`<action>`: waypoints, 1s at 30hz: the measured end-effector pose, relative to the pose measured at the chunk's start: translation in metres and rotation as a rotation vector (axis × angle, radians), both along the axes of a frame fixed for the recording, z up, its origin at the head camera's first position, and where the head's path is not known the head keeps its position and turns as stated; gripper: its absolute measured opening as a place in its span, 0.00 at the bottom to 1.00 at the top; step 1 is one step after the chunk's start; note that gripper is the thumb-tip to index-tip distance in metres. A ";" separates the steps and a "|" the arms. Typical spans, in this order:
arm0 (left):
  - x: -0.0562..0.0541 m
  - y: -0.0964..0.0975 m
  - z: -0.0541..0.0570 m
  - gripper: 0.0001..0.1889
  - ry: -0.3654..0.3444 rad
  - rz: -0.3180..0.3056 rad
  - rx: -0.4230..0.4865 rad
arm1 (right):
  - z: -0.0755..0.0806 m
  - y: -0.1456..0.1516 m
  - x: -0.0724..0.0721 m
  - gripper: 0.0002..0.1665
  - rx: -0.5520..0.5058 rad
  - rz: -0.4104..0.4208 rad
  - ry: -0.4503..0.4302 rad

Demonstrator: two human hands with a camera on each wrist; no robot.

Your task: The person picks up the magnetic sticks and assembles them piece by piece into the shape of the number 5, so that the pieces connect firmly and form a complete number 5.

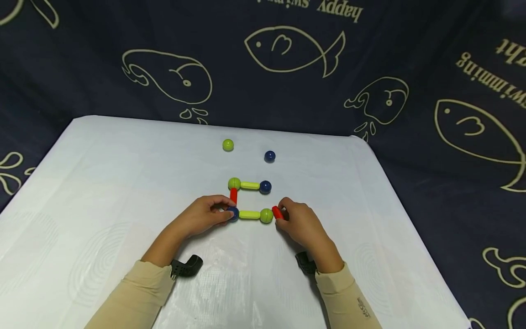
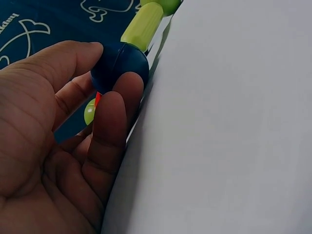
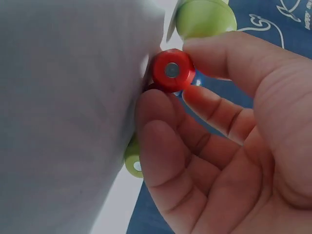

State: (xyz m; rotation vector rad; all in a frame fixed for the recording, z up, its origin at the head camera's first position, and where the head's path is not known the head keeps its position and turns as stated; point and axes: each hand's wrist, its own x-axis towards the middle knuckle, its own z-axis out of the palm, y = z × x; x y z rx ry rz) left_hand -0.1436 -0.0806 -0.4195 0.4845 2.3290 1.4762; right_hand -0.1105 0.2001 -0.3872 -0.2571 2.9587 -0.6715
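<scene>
My left hand (image 1: 207, 213) pinches a dark blue ball (image 2: 119, 66) between thumb and fingers. From that ball a yellow-green rod (image 1: 249, 214) runs right to a green ball (image 1: 266, 215), and a red rod (image 1: 234, 196) runs away to another green ball (image 1: 234, 183). A second yellow-green rod (image 1: 249, 185) links that far green ball to a blue ball (image 1: 265, 187). In my right hand (image 1: 302, 224) is a loose red rod (image 3: 173, 70), pinched by thumb and fingers beside the near green ball. Its end shows a round metal disc in the right wrist view.
Behind the joined pieces, a loose green ball (image 1: 228, 145) and a loose blue ball (image 1: 269, 156) lie on the white table (image 1: 123, 173). Dark cloth (image 1: 230, 91) with fish drawings hangs behind and at the sides. A black band (image 1: 186, 266) sits at my left wrist.
</scene>
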 end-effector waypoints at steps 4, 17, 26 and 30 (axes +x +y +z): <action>0.000 0.001 0.000 0.12 0.001 0.008 0.003 | -0.001 0.004 -0.003 0.14 -0.108 -0.032 -0.047; 0.002 0.008 0.003 0.11 0.044 0.058 -0.037 | 0.003 0.011 -0.005 0.13 -0.528 -0.086 -0.228; 0.003 0.010 0.002 0.13 0.072 0.106 -0.048 | 0.006 0.005 -0.004 0.15 -0.661 -0.020 -0.315; 0.003 0.011 0.001 0.13 0.082 0.140 -0.041 | 0.006 0.004 -0.004 0.15 -0.662 -0.008 -0.322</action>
